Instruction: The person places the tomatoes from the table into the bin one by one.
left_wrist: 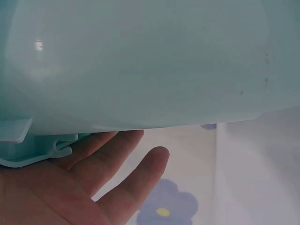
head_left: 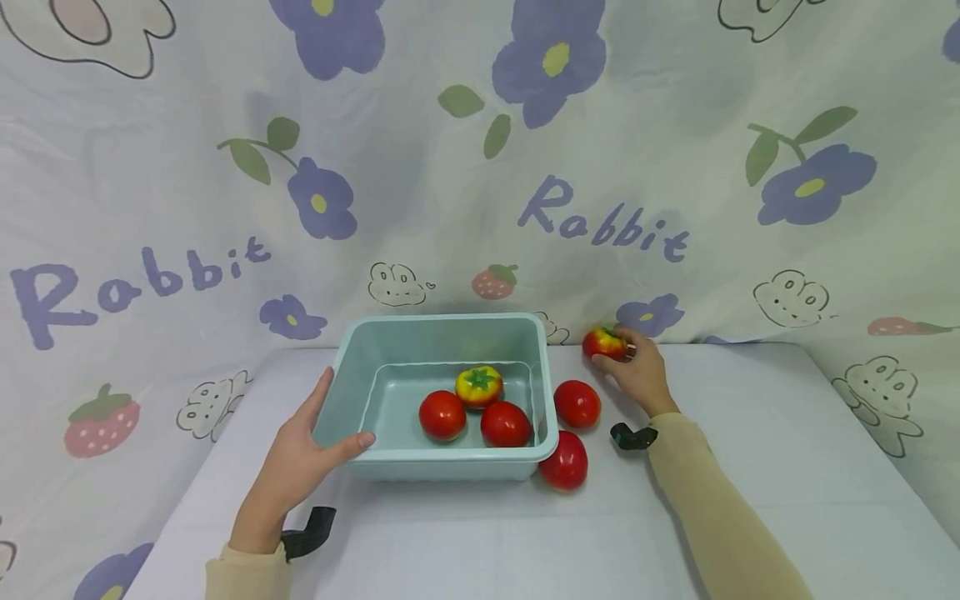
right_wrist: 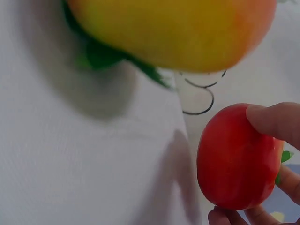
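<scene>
My left hand [head_left: 296, 454] holds the left front corner of a pale blue-green plastic bin [head_left: 442, 468], thumb over the rim and fingers along the outside. In the left wrist view the bin's wall [left_wrist: 140, 61] fills the top, above the fingers [left_wrist: 136, 180]. Near the table's back edge, my right hand [head_left: 641, 375] grips a red and yellow tomato [head_left: 602, 342] with a green calyx. The right wrist view shows thumb and fingers around this tomato [right_wrist: 236, 159]. Whether it touches the table, I cannot tell.
Inside the bin lie two red tomatoes [head_left: 442, 416] [head_left: 506, 425] and a yellow one [head_left: 479, 387]. Two more tomatoes [head_left: 577, 405] [head_left: 566, 462] sit right of the bin on the white table [head_left: 450, 542]. A patterned cloth [head_left: 420, 208] hangs behind.
</scene>
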`<state>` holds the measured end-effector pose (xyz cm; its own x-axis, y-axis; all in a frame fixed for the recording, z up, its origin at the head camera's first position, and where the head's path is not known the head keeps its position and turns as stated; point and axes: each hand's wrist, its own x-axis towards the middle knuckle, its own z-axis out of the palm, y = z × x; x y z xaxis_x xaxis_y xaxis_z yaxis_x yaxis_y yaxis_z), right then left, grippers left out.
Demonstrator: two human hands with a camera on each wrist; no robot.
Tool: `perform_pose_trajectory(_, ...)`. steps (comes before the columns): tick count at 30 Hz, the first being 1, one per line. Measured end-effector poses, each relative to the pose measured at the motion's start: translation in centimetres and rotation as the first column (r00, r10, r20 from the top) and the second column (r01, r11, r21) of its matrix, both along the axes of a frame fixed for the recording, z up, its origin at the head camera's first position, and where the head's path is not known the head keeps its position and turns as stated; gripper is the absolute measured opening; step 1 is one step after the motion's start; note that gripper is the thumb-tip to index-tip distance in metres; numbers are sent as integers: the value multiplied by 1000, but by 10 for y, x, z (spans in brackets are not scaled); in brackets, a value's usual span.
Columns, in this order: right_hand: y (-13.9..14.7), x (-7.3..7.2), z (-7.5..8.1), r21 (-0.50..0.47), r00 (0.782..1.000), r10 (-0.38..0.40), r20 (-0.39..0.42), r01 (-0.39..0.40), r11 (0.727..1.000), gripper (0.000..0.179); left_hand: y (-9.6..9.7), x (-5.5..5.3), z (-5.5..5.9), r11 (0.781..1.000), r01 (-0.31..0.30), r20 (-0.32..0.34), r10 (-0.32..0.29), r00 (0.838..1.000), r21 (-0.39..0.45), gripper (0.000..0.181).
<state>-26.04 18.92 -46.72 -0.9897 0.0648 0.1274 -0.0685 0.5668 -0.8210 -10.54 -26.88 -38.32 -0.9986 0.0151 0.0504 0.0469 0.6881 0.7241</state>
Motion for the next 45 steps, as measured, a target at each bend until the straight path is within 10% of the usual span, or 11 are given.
perform_pose_trajectory(45,-48,92,83,-120,916,53,-398,-109,987,60,1,0,0,1000,-5,3,5,1000,-19,100)
